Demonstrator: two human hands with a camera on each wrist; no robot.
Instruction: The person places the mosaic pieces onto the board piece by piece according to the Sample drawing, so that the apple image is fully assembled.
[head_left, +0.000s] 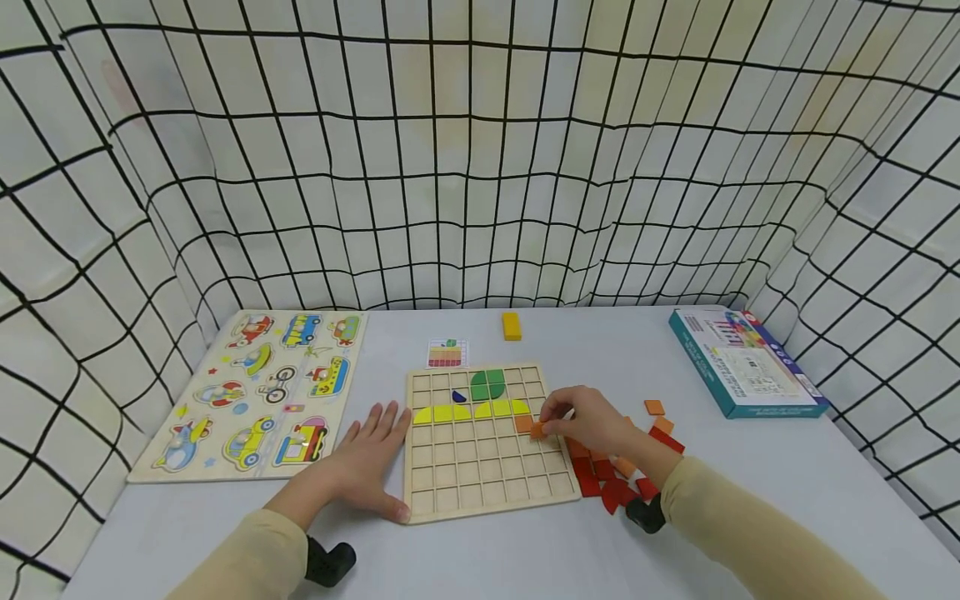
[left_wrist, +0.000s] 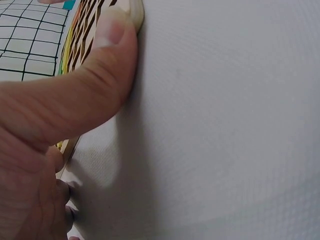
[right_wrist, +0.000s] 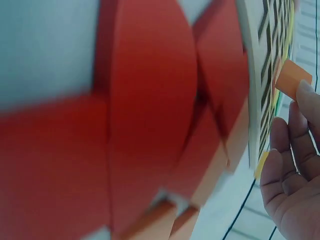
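Note:
A wooden grid board [head_left: 468,477] lies in the middle, bearing green quarter-round pieces [head_left: 487,384], yellow pieces [head_left: 442,413], a dark blue piece [head_left: 459,397] and an orange square [head_left: 523,424]. My left hand [head_left: 363,467] rests flat at the board's left side, fingers spread; its thumb [left_wrist: 112,30] touches the near left corner. Between thumb and fingertips, my right hand [head_left: 588,421] pinches another orange square tile [right_wrist: 292,79] over the board's right part, beside the placed orange one. Below the right forearm lies a pile of red and orange pieces [head_left: 588,482], partly hidden by the arm.
A picture puzzle board [head_left: 225,417] with vehicles lies on the left. Behind the grid board are a small pattern card [head_left: 447,353] and a yellow block [head_left: 511,327]. A teal-edged box [head_left: 750,367] lies at the right. Black netting [head_left: 470,179] surrounds the white table.

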